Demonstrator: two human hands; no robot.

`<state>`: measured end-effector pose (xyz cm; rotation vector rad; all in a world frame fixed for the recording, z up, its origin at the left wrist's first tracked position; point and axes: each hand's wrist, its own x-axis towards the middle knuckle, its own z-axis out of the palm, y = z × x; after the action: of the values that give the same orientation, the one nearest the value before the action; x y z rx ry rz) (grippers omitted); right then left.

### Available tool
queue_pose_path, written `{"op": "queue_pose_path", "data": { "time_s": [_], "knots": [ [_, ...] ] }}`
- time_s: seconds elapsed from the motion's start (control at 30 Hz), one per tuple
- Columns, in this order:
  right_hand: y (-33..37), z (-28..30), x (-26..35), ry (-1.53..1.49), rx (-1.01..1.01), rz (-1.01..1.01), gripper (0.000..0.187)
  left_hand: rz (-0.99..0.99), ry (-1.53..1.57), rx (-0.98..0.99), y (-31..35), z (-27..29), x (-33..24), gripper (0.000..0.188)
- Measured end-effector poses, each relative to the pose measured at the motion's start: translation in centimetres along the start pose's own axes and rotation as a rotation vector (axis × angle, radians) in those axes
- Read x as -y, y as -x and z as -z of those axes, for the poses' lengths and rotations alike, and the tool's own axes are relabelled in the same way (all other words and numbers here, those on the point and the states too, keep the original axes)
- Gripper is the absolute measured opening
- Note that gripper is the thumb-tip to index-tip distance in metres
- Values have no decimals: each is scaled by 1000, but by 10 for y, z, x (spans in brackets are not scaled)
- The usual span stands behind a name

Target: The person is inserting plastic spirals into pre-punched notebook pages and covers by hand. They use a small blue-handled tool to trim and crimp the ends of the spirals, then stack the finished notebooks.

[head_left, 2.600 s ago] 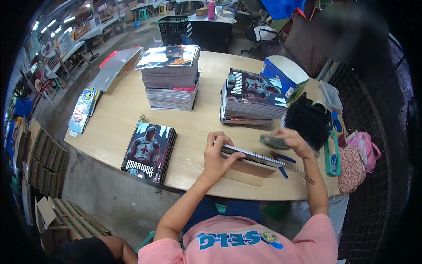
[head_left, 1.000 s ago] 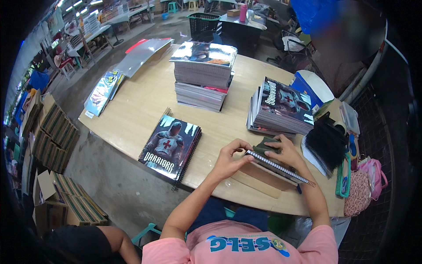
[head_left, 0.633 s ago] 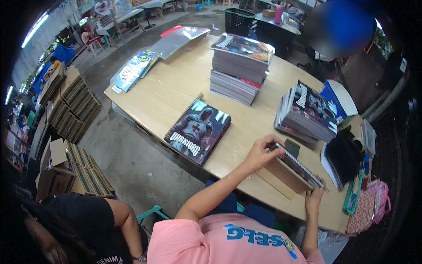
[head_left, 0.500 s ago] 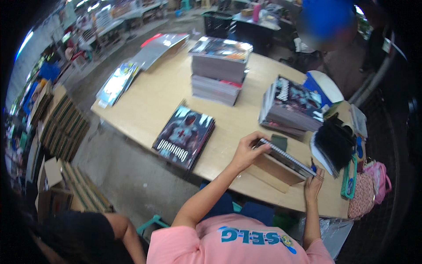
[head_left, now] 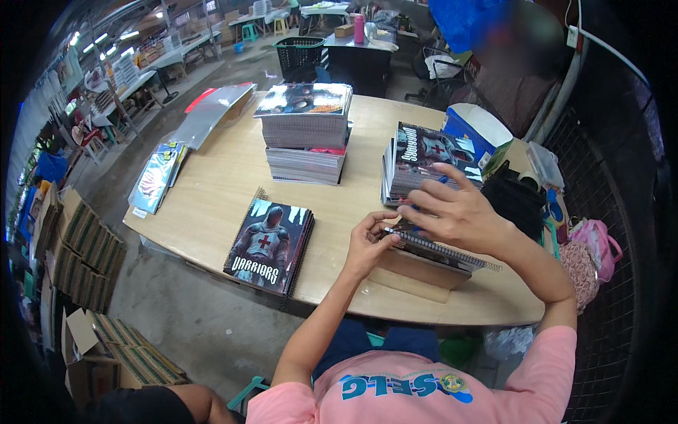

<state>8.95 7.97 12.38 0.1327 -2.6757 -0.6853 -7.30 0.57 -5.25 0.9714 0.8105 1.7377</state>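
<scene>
My left hand pinches the left end of a spiral-bound notebook, which stands on its long edge with the dark coil upward. A brown wooden block stands along its near side. Over the notebook's left end is my right hand, fingers curled around a small blue-handled tool; its tip is hidden behind the fingers. At the right end, loose coil sticks out past the cover. Left of my hands lies a short stack of notebooks with an armored figure on the cover.
Behind my hands rises another notebook stack; a taller pile stands mid-table. Glossy sheets and booklets lie at the left edge. A blue-and-white box, black bristly bundle and pink bag are right. A person's arm is lower left.
My right hand has moved from the notebook's right end, up and left to its left end, with the blue-handled tool. My left hand keeps its hold. The view has shifted.
</scene>
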Motion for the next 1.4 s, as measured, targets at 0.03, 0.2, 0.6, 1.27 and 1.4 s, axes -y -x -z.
{"op": "queue_pose_path", "data": {
  "time_s": [0.03,0.2,0.6,1.27,1.4],
  "knots": [
    [-6,-3,-2,65,8,68,29,-7,10,0,0,1,2,47],
    [-17,-4,-5,161,81,256,27,-9,68,-6,1,3,6,52],
    [17,-15,10,-755,397,-691,35,-147,-168,-142,3,-7,10,57],
    [275,-132,109,-238,-63,-1368,36,-292,-1433,-16,-61,46,-217,26],
    [265,-128,108,-202,-8,-1362,37,20,-1785,218,-56,120,-181,24]
  ]
}}
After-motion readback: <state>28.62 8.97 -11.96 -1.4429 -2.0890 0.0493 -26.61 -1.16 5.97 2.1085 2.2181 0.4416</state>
